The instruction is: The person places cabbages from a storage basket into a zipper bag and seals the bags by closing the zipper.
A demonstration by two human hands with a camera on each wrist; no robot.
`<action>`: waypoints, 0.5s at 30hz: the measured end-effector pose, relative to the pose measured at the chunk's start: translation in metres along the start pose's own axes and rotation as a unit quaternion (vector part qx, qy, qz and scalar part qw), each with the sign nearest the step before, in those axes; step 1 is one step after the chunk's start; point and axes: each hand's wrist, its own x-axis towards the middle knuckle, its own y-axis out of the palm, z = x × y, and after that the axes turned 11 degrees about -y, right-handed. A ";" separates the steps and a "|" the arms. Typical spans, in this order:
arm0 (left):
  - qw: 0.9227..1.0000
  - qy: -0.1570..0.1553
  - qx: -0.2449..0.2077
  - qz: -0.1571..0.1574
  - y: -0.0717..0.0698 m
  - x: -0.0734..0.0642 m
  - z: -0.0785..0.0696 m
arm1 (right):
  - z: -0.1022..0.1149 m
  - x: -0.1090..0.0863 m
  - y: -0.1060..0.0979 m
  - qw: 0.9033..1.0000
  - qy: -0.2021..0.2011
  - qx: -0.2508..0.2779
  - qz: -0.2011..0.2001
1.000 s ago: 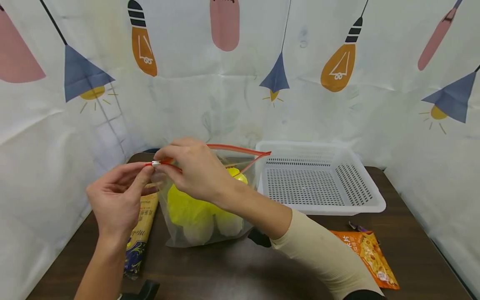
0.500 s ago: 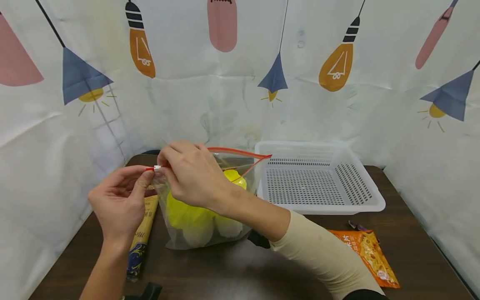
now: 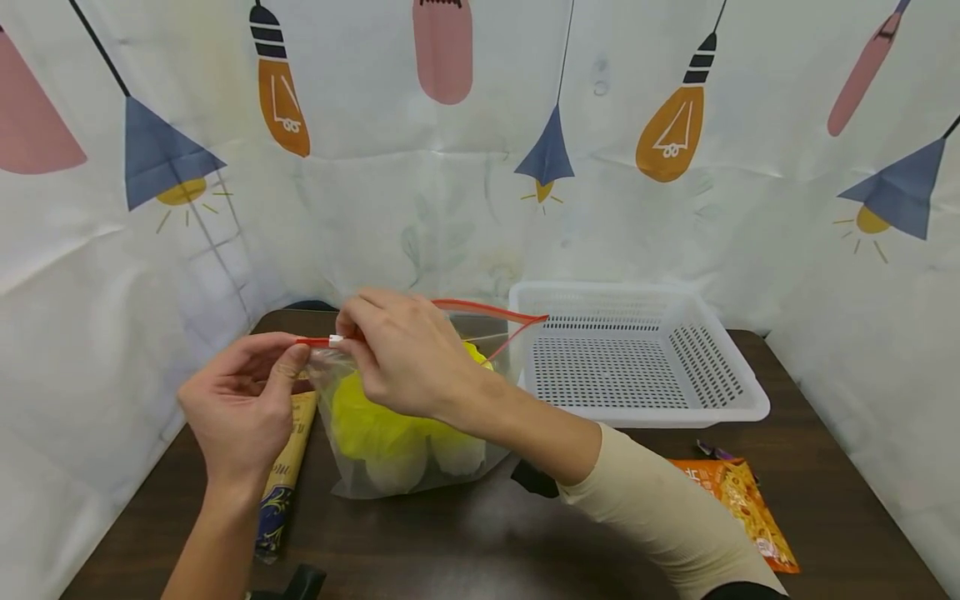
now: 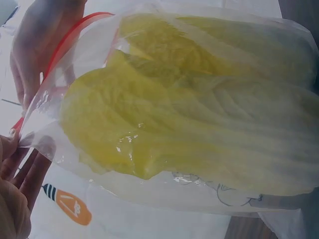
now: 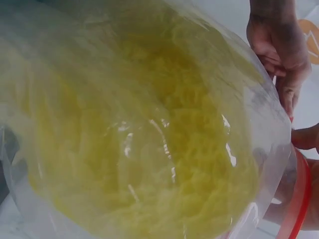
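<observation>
A clear zip bag [image 3: 348,487] with a red zip strip stands on the table, holding napa cabbages [image 4: 124,119] with yellow leaves and pale stems. At the bag's left upper corner, my left hand [image 3: 240,400] pinches the end of the red strip between thumb and fingers. My right hand [image 3: 401,350] reaches across the bag and pinches the white slider [image 3: 335,341] on the strip. Left of the slider the strip is one joined line; to its right the mouth gapes. The right hand hides part of the mouth in the head view.
Behind and to the right stands a white perforated basket [image 3: 645,415]. An orange snack packet [image 3: 750,508] lies at the right, beside a small purple wrapper [image 3: 715,452]. Left of the bag lies a long yellow and blue packet [image 3: 288,467]. A patterned curtain [image 3: 465,208] backs the table.
My right hand has moved right along the strip with the slider, away from the left fingers. More joined red strip shows between them. The left hand has barely moved.
</observation>
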 end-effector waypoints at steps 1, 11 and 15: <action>1.000 0.000 -0.005 0.002 0.000 0.000 0.000 | -0.001 -0.001 0.000 1.000 0.000 0.002 0.000; 0.996 -0.036 -0.059 0.063 -0.004 0.002 -0.003 | -0.004 -0.006 0.000 0.998 -0.013 0.053 -0.007; 0.994 -0.040 -0.069 0.075 -0.003 0.001 -0.004 | -0.003 -0.006 0.001 0.997 -0.012 0.070 -0.011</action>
